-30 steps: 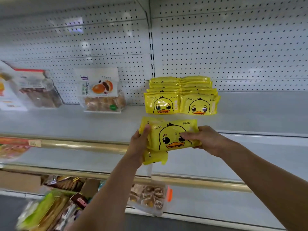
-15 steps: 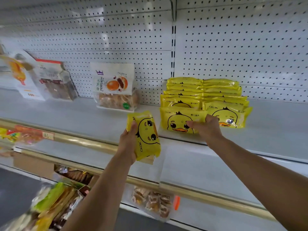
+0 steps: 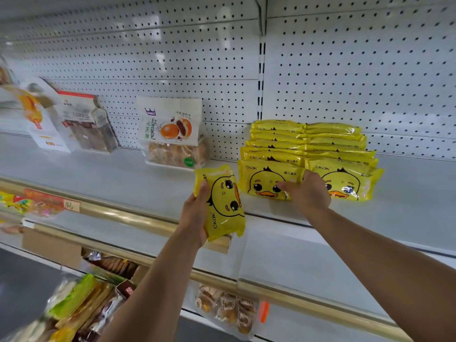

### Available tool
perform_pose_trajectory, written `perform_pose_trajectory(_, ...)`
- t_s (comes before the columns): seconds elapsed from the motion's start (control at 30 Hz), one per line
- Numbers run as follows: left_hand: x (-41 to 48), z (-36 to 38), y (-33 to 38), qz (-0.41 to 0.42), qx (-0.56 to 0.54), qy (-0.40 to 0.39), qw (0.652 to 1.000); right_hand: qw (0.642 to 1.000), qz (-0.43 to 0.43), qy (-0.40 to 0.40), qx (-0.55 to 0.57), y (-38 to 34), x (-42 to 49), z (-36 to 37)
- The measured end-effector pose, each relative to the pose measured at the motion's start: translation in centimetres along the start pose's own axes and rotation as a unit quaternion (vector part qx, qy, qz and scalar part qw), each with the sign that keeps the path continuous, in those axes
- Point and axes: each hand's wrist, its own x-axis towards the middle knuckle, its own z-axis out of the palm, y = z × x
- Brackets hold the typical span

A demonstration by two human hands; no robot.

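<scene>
- Our left hand (image 3: 195, 215) is out in front of the shelf (image 3: 407, 193) with its fingers (image 3: 203, 191) clenched around a yellow duck pack (image 3: 222, 206). The thumb is on the printed face and the rest wrap behind it.
- That pack is turned on end, so the duck face sits sideways and the "ckak" logo runs up the lower edge. It's in the air just above the gold rail (image 3: 123, 215), not touching the shelf.
- Our right hand (image 3: 307, 191) is on the front-left pack (image 3: 264, 181) of the yellow stack (image 3: 306, 141) on the shelf. The fingers are laid across the duck's face, and the thumb is up by the pack's top right corner.
- Honestly we can't tell whether that hand is pinching the pack or just pressing on it.
- The stack is two columns side by side against the pegboard wall (image 3: 357, 70). Each column has a duck-face pack leaning at the front, and the front-right pack (image 3: 345, 181) is just beside our right hand.
- Left of the stack, a bread bag (image 3: 172, 134) with a white label stands against the pegboard. Further left there's a red-topped bag (image 3: 84, 122) and an orange-printed one (image 3: 37, 112) – both a bit blurry.
- On the lower shelves there are more bagged snacks (image 3: 227, 307) and a green-and-brown pile (image 3: 74, 304) at the bottom left.
</scene>
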Motion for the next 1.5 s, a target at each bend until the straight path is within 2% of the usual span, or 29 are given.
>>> perform_pose_trajectory(0.17, -0.4, 0.3, 0.3, 0.004, 0.005, -0.01, 1.0, 0.999, -0.002, 0.009, -0.04, -0.2, -0.1, 0.1)
perform_pose_trajectory(0.33, -0.5, 0.6, 0.2, 0.001, 0.015, -0.016, 1.0, 0.999, -0.012, 0.02, -0.027, 0.0, -0.2, 0.2)
perform_pose_trajectory(0.43, -1.0, 0.9, 0.3, -0.004, 0.02, -0.027, 0.999, 0.999, -0.026, 0.026, 0.02, 0.6, -0.5, -0.3)
perform_pose_trajectory(0.57, -1.8, 1.6, 0.4, 0.001, 0.052, -0.063, 0.997, 0.993, -0.07, 0.087, 0.046, 1.4, -2.0, -1.5)
perform_pose_trajectory(0.63, -2.3, 2.1, 0.5, 0.013, 0.093, -0.094, 0.991, 0.984, -0.119, 0.059, 0.121, 1.1, -2.7, -2.3)
perform_pose_trajectory(0.73, -2.9, 3.3, 0.4, 0.037, 0.192, -0.141, 0.97, 0.959, -0.135, -0.08, 0.236, -0.6, -3.9, -4.3)
perform_pose_trajectory(0.83, -3.4, 4.8, 0.3, 0.044, 0.278, -0.206, 0.937, 0.947, -0.1, -0.249, 0.179, -1.8, -4.6, -6.3)
perform_pose_trajectory(0.87, -3.4, 5.4, 0.1, 0.042, 0.292, -0.236, 0.926, 0.941, -0.098, -0.281, 0.16, -1.6, -4.6, -6.7)
perform_pose_trajectory(0.93, -3.3, 6.6, -0.4, 0.02, 0.284, -0.288, 0.914, 0.944, -0.092, -0.281, 0.148, -0.5, -4.2, -7.0)
perform_pose_trajectory(1.0, -3.2, 7.6, -1.0, -0.022, 0.256, -0.353, 0.9, 0.95, -0.07, -0.24, 0.188, 1.1, -4.1, -7.8)
perform_pose_trajectory(1.1, -3.0, 8.7, -1.4, -0.02, 0.313, -0.415, 0.854, 0.952, -0.039, -0.151, 0.262, 3.9, -3.7, -9.2)
perform_pose_trajectory(1.17, -2.8, 9.7, -1.6, 0.01, 0.337, -0.381, 0.861, 0.943, -0.006, -0.09, 0.32, 6.0, -3.0, -10.1)
perform_pose_trajectory(1.27, -1.9, 11.8, -2.2, 0.075, 0.268, -0.257, 0.926, 0.935, 0.02, -0.035, 0.353, 8.4, -2.1, -11.6)
perform_pose_trajectory(1.3, -1.6, 12.6, -2.3, 0.099, 0.249, -0.23, 0.935, 0.933, 0.021, -0.022, 0.358, 8.8, -1.8, -12.1)
perform_pose_trajectory(1.4, -0.8, 14.7, -2.6, 0.188, 0.289, -0.186, 0.92, 0.935, 0.026, -0.007, 0.355, 10.0, -0.7, -12.9)
perform_pose_trajectory(1.5, 0.3, 16.4, -2.8, 0.278, 0.375, -0.108, 0.878, 0.939, 0.021, 0.007, 0.344, 10.3, 0.3, -13.1)
